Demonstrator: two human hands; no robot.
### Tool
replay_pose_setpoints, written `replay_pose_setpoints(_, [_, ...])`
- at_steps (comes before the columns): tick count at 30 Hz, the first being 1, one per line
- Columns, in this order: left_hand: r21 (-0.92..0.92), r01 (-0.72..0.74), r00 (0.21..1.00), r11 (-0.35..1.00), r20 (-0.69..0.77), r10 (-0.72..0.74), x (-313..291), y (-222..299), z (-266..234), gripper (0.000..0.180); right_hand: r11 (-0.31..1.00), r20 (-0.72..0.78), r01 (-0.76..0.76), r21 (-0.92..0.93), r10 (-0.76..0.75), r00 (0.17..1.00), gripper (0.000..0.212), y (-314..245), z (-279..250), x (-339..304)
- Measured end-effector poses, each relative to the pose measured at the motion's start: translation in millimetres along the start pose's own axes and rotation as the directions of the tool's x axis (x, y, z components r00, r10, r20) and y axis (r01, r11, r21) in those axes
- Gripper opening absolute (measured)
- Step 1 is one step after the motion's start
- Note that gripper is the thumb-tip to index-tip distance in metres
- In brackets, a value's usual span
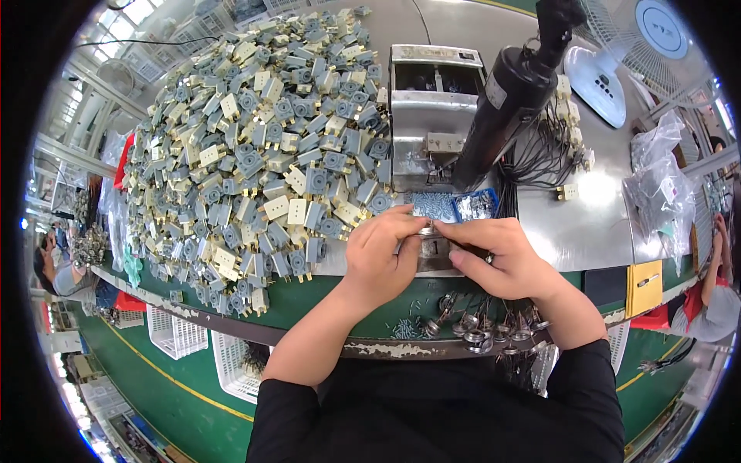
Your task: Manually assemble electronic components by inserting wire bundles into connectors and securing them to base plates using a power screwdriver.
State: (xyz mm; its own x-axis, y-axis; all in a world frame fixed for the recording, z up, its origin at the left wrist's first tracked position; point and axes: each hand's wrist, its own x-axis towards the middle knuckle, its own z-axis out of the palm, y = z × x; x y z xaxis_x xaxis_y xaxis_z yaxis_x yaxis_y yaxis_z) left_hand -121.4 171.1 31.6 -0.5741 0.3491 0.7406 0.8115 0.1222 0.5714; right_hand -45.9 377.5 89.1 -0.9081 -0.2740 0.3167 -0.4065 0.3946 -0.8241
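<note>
My left hand [384, 251] and my right hand [498, 255] meet at the table's front edge, fingertips pinched together on a small grey part [427, 229] over a little metal fixture [434, 251]. Most of that part is hidden by my fingers. Just behind the hands lie two small blue trays of tiny metal pieces [454, 205]. A big heap of grey and cream plastic switch bodies [262, 147] fills the table to the left. Below my right wrist lies a bunch of round metal parts with wires [478, 328].
A metal box-shaped machine [432, 108] stands behind the hands with a black powered screwdriver [513, 92] hanging over it. Wired cream parts [559, 147] lie at its right, a fan [617, 58] and plastic bags [664, 185] farther right. White baskets [174, 332] sit under the table. Other people work at both sides.
</note>
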Motion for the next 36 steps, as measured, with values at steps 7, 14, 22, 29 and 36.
replay_pose_setpoints(7, [-0.278, 0.504, 0.846, 0.818, 0.351, -0.402, 5, 15, -15, 0.022, 0.999, -0.046, 0.013, -0.029, -0.015, 0.999, 0.032, -3, -2, 2])
replay_pose_setpoints(14, [-0.493, 0.835, 0.474, -0.245, 0.870, -0.133, -12, 2, -14, 0.042, 0.988, -0.021, 0.064, 0.143, -0.061, 0.998, 0.025, 7, -5, 1])
replay_pose_setpoints(22, [-0.563, 0.818, 0.565, 0.117, 0.750, -0.344, -7, 8, -18, 0.019, 0.986, 0.183, -0.090, 0.138, 0.064, 0.981, 0.031, -4, -19, 2])
replay_pose_setpoints(29, [-0.529, 0.650, 0.758, 0.545, 0.401, -0.514, -8, 33, 0, 0.019, 0.990, 0.012, -0.049, 0.131, 0.047, 0.999, 0.036, 6, -2, -1])
replay_pose_setpoints(36, [-0.698, 0.677, 0.721, 0.234, 0.564, -0.402, -15, 17, -8, 0.022, 0.994, 0.105, -0.018, 0.109, 0.006, 0.994, 0.033, 5, -14, 5])
